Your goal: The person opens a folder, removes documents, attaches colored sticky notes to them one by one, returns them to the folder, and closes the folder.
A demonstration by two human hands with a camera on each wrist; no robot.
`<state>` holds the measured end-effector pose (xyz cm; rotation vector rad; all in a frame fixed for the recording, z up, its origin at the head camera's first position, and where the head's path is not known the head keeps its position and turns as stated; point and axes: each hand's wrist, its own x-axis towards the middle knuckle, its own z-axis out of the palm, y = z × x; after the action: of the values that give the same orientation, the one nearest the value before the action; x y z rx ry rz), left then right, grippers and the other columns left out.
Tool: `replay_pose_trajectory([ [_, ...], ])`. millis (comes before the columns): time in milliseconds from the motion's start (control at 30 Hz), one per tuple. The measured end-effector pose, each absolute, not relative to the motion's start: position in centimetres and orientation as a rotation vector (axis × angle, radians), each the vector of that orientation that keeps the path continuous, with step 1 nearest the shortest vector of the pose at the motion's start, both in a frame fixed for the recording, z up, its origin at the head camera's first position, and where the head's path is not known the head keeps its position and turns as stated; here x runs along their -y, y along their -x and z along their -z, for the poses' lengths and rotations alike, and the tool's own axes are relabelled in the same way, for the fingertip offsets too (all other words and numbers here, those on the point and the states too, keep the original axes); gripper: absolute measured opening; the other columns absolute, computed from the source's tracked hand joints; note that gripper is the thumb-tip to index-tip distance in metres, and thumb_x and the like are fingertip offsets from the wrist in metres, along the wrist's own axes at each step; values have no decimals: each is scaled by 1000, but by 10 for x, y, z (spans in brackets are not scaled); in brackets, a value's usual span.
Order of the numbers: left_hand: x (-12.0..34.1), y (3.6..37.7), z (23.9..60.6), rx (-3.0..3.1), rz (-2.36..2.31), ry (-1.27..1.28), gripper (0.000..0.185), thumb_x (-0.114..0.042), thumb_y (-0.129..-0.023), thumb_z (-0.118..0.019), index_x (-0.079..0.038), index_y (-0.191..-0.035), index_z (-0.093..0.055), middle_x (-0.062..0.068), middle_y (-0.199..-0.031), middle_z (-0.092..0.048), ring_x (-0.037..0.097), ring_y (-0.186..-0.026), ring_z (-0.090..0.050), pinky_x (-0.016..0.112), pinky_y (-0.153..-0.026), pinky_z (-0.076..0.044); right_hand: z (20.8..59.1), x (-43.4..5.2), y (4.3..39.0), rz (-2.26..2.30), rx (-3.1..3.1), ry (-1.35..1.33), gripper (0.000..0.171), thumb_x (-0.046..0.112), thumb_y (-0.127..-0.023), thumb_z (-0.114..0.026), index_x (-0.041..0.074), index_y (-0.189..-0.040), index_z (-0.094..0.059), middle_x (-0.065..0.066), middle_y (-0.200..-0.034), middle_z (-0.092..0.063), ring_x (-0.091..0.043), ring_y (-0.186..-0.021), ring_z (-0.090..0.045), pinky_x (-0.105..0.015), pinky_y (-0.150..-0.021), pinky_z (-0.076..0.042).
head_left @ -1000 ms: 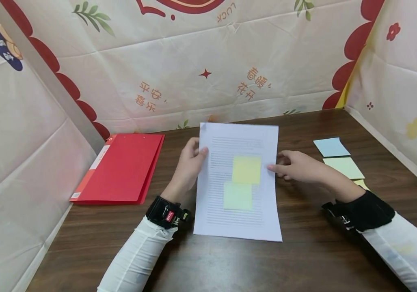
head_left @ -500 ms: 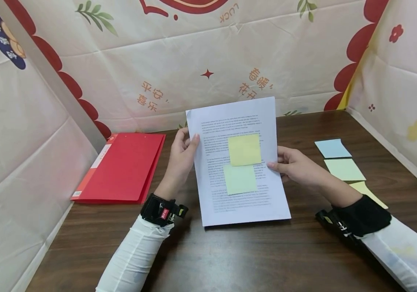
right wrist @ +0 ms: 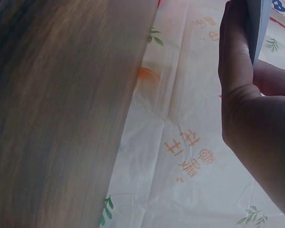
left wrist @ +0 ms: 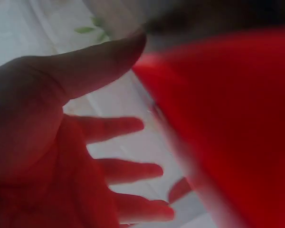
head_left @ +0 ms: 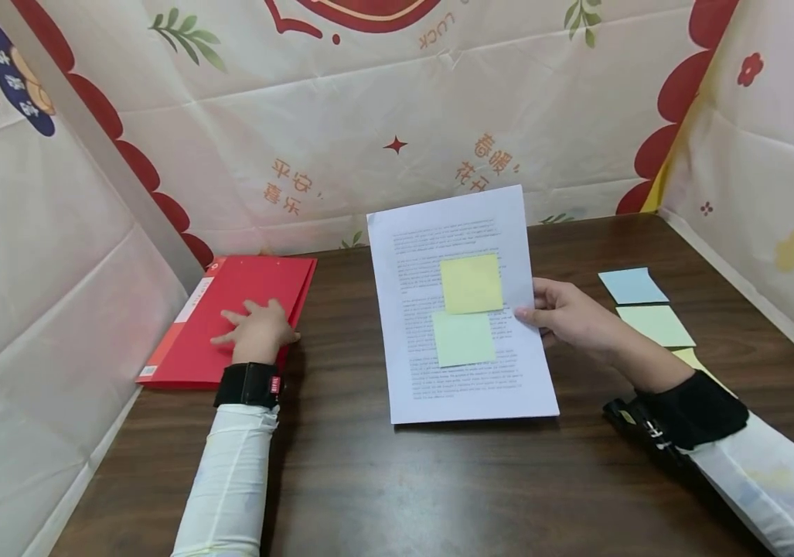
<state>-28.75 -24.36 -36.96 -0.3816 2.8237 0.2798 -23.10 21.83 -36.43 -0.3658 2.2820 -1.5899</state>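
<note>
My right hand (head_left: 570, 317) pinches the right edge of a stack of printed paper (head_left: 407, 340), thumb in front and fingers behind. The stack is raised and tilted up towards me. On its face are a yellow sticky note (head_left: 471, 283) and, just below, a pale green sticky note (head_left: 464, 339). My left hand (head_left: 261, 328) is spread over the right part of a red folder (head_left: 230, 286) on the table. In the left wrist view, the outstretched fingers (left wrist: 133, 171) are beside the edge of the red folder (left wrist: 237, 118).
To the right on the dark wooden table (head_left: 341, 487) lie a blue sticky note pad (head_left: 633, 285), a green one (head_left: 655, 325) and a yellow one (head_left: 692, 358), partly hidden by the right wrist. Printed white cloth (head_left: 341, 116) stands behind and at both sides.
The paper stack was lifted and tilted up by both hands. My left hand then let go of it and moved left to the red folder; the right hand kept its hold.
</note>
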Motion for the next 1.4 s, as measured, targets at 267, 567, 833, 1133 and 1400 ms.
replay_pose_trajectory([
  [267,257,284,365,-2774,-334,285,72,-18,-89,-76,3,-149,-44,39,-136,-49,67,-134,-47,77,-98,-52,365,-219,231,1569,-2282,370,52,13,-110,-56,3,-158,-39,-30,-136,-68,-30,-103,-80,-46,-81,-67],
  [567,239,265,323,-2846,-370,-87,54,-26,-107,-53,0,-153,-42,23,-120,-62,30,-98,-63,42,-84,-54,357,-228,236,1559,-2333,338,51,15,-111,-57,5,-158,-40,-28,-139,-68,-26,-102,-80,-44,-81,-67],
  [833,227,226,267,-2712,-1002,-248,55,-30,-114,-43,-12,-165,-35,18,-126,-63,31,-106,-66,37,-85,-61,344,-247,238,1609,-2311,329,56,17,-110,-57,7,-161,-36,-4,-128,-77,-21,-100,-80,-42,-82,-68],
  [1133,242,196,227,-2615,-1227,-197,45,-36,-112,-49,-18,-154,-52,15,-137,-63,29,-108,-70,34,-84,-62,340,-255,240,1617,-2278,299,60,21,-109,-60,7,-161,-34,10,-121,-78,-23,-102,-81,-43,-84,-67],
  [1400,249,229,201,-2625,-1083,-124,51,-37,-113,-47,-18,-160,-44,12,-128,-66,23,-98,-73,36,-79,-63,343,-258,241,1610,-2284,307,63,26,-108,-63,8,-161,-34,13,-121,-78,-25,-105,-81,-45,-87,-67],
])
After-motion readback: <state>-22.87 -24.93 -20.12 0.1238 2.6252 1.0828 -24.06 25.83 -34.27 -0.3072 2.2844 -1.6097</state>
